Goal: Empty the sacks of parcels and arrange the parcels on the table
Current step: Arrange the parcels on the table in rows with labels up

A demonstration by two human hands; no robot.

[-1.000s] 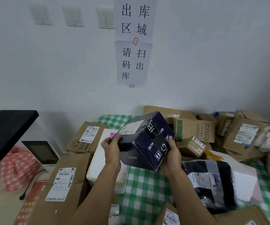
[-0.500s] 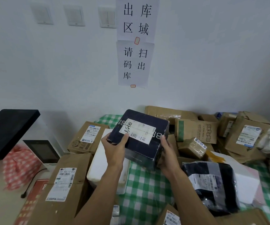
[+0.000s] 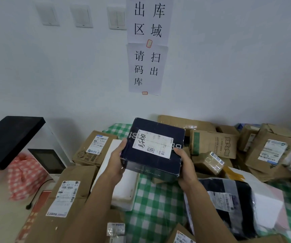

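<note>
A dark blue box [image 3: 152, 165] with a white shipping label facing up hangs just above the green checked table [image 3: 155, 204]. My left hand [image 3: 118, 159] grips its left side with the thumb on the top edge. My right hand [image 3: 185, 165] holds its right side. Under the box's left part lies a white foam box [image 3: 123, 188]. Brown cardboard parcels [image 3: 213, 143] crowd the back of the table along the wall. A black plastic-wrapped parcel [image 3: 228, 207] lies at the front right.
A large cardboard box [image 3: 67, 199] with a label stands at the front left, another [image 3: 93, 149] behind it. A white machine with a black top [image 3: 9, 139] and a dark screen stands at the left. Paper signs hang on the wall.
The dark blue box has been turned so its white label faces up, and it has been lowered and levelled over the table. Both hands stayed on its sides.
</note>
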